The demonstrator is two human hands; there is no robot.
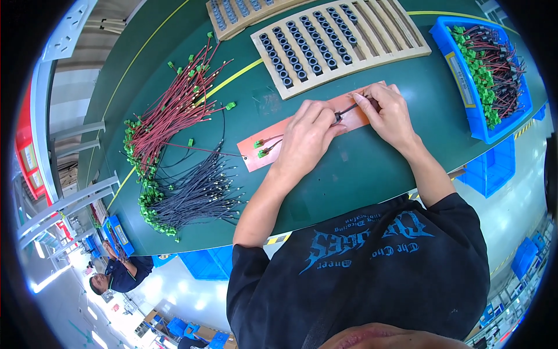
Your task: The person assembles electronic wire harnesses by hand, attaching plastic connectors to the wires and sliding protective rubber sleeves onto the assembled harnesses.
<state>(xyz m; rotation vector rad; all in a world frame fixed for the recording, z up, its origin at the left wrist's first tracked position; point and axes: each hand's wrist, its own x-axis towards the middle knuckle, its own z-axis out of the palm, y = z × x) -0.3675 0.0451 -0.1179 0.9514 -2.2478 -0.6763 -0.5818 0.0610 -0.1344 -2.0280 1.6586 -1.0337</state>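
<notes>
Left hand [307, 138] is pinching a black ring [337, 118], nearer it than the right; right hand [386, 114] is gripping a dark cable [349, 109], which is slanting up-right from the ring, roughly lengthwise over the copper-coloured strip [276, 129]; green-ended wires [262, 153] are lying left.

Wires [200, 195] lie left of board [356, 120], bin [476, 119] right.
</notes>
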